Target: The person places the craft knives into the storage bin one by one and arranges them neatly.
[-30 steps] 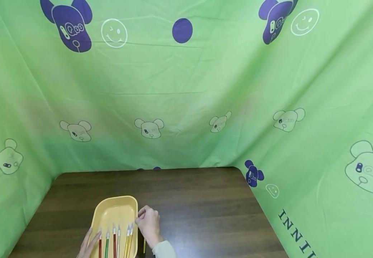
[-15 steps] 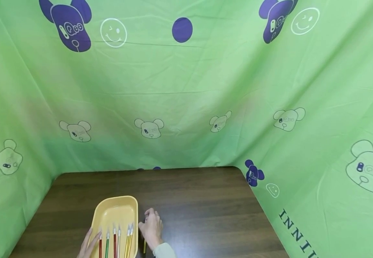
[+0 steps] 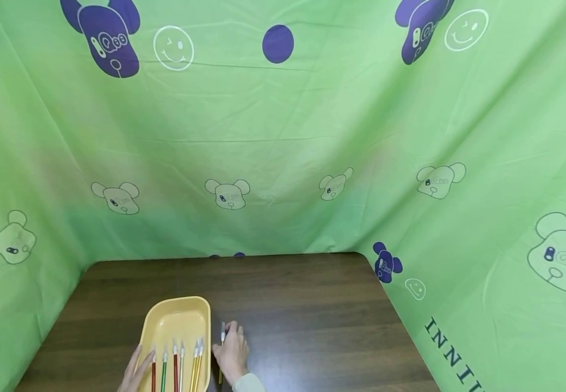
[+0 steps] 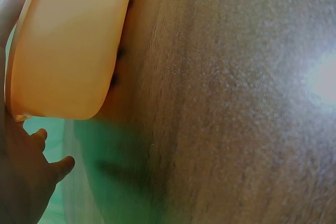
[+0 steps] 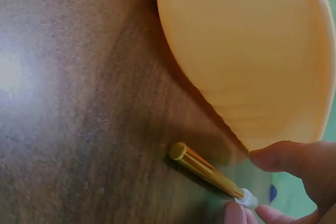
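Person | two bare hands, no gloves, rings or watch visible | right hand (image 3: 232,354): pale light-coloured sleeve cuff (image 3: 247,383) at wrist | left hand (image 3: 136,373): sleeve out of view

A dark wooden table (image 3: 288,294) lies bare across its far half and its whole right side, leaving wide room for a hand to pass there. At the near left sits a yellow tray (image 3: 177,318) holding pens (image 3: 176,370), which blocks that corner. The left hand (image 3: 135,375) rests against the tray's left edge. The right hand (image 3: 231,354) pinches a gold pen (image 5: 205,170) in the narrow gap just right of the tray. Green cloth (image 3: 283,141) walls in the table on the left, far and right sides.
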The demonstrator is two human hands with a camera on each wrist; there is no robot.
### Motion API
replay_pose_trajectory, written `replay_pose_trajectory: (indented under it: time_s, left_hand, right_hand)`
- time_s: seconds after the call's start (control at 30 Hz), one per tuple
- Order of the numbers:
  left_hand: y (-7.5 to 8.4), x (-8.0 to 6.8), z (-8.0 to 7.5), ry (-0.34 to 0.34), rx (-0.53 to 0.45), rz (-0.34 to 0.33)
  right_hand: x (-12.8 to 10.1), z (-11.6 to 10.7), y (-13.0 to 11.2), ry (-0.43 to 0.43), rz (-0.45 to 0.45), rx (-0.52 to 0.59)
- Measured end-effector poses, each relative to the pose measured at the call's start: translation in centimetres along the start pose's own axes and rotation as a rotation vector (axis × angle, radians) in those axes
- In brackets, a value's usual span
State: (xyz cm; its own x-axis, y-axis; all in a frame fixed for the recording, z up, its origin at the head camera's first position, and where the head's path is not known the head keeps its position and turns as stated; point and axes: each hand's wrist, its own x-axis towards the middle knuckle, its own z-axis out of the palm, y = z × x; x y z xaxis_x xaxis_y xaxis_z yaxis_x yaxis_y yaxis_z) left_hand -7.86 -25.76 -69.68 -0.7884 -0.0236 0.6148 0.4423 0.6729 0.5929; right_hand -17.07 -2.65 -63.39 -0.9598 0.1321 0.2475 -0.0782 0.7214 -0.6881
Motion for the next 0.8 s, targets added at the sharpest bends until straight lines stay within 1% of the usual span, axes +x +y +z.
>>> replay_pose_trajectory:
  time_s: [0.13,0.27,0.4,0.5,0.8]
  left_hand:
    - [-0.1,-0.1,0.2,0.001,0.007,-0.006]
    - [-0.2,-0.2,0.2,-0.002,0.026,-0.003]
    - [-0.3,-0.2,0.2,0.005,0.010,0.006]
    - [-0.2,-0.2,0.3,0.008,-0.003,0.004]
    - [0.1,0.0,0.2,0.015,-0.002,-0.005]
  right_hand:
    - [-0.1,0.3,0.1,-0.002,0.008,-0.025]
    - [-0.2,0.7,0.3,0.014,0.008,-0.043]
    - [-0.3,1.0,0.5,0.045,-0.009,-0.053]
    - [-0.3,1.0,0.5,0.052,-0.014,-0.060]
    - [-0.3,1.2,0.4,0.074,0.003,-0.052]
